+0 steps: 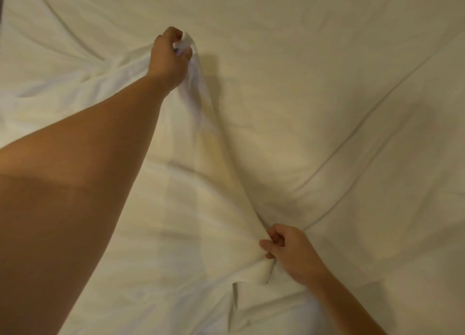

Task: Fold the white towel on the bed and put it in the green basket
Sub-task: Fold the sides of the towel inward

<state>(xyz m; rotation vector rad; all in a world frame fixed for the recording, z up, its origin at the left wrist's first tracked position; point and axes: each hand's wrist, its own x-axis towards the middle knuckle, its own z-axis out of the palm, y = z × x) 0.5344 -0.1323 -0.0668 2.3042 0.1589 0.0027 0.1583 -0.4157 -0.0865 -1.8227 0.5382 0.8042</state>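
Note:
The white towel (186,209) lies spread over the bed, its right edge running from upper middle down to lower middle. My left hand (169,55) reaches far out and is closed on the towel's far corner, lifting it slightly off the bed. My right hand (286,251) pinches the towel's near right corner close to me. The cloth between the two hands is pulled into a taut curved edge. My left forearm hides part of the towel's left side. The green basket is not in view.
The bed sheet (352,83), white and creased, fills the whole view to the right and above. Long folds in it run diagonally at the right. A bunched ridge of cloth (83,75) lies at the upper left.

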